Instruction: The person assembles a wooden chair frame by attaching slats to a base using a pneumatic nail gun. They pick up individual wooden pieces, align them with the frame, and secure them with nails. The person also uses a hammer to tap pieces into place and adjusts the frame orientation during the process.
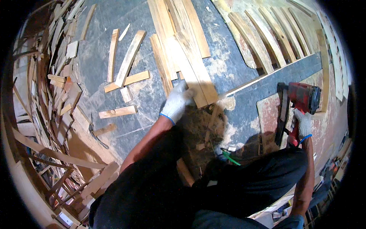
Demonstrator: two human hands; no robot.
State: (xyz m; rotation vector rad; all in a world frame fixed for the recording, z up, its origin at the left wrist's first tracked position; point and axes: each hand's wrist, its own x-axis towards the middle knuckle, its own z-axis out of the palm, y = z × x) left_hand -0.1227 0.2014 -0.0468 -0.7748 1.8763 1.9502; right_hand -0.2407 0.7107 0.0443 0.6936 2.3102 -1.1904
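Several long wooden planks lying side by side on the dark grey floor, running from the top of the view down to near the middle. Left hand, in a white work glove with a blue cuff, pressed flat on the near end of those planks, fingers spread over the wood rather than closed round it. Sawdust and small offcuts just below that plank end, with a green-handled tool lying among them near the knees.

Right hand, gloved the same way, wrapped tight round the handle of a red nail gun, held upright over a reddish board well to the right of the planks. Thin wooden strip slanting between the plank ends and the nail gun. Beyond it, a row of curved wooden slats fanned out at upper right.

Short loose offcuts scattered on the floor to the left of the planks, one notched piece lying apart. Hammer resting nearby, just beside another scrap. Large heap of scrap timber piled along the left edge. Dark trousers filling the lower middle.
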